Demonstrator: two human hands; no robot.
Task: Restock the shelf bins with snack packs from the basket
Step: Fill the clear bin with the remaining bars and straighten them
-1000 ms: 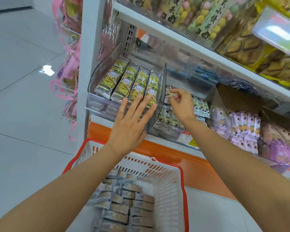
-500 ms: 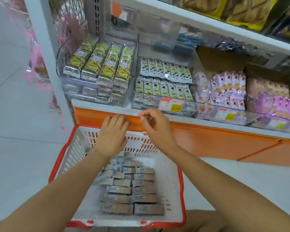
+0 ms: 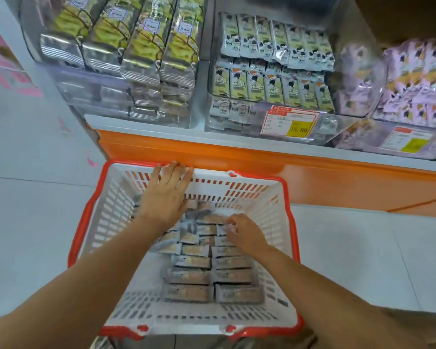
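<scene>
Where the orange-fronted shelf [image 3: 237, 149] ends, a slotted white plastic basket [image 3: 86, 222] with a red rim stands just beside it on pale tiles [image 3: 23, 222]. Clear, rigid bins [image 3: 199, 79] above hold glossy foil packets. Flat oblong packs [image 3: 189, 278] lie in two stacked rows in the basket, long axes left-right, with bare mesh either side. The left hand [image 3: 165, 195] lies over the far wall, fingers straight and together. The right hand [image 3: 244, 233] curls, pinching one of the packs.

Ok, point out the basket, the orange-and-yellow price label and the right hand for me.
basket [image 3: 186, 323]: head view, on its white near wall.
price label [image 3: 291, 122]: head view, on its middle.
right hand [image 3: 246, 234]: head view, on the back of the hand.
</scene>
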